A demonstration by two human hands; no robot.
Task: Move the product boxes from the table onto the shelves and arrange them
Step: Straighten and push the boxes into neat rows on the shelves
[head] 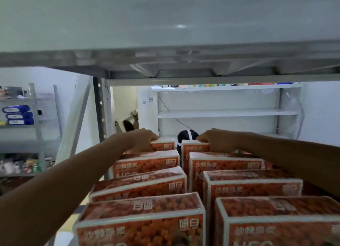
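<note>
Far left, background: grey rack [35, 105] carrying blue packs with white labels [17, 115], text too blurred to read; mixed goods on its lower level, indistinct.

Left hand [142, 138]: arm reaches forward along the left row, fingers curled over the top far edge of the rearmost left box [162, 145], gripping it.

Product boxes [147, 205]: orange, white-edged, fruit print, standing in two rows on the shelf, running from near the camera to the back. Four visible per row. Front faces read "沙棘原浆" at left and "研白" at upper right; large letters "NFC" partly visible below. Tops also carry "研白".

Gap between rows: dark object with a white strap [186, 135] behind; identity unclear.

Right hand [214, 139]: fingers closed over the top edge of the rearmost right box [195, 148].

Above: underside of the next metal shelf [184, 65]. Behind, right: white shelving unit [228, 113].
</note>
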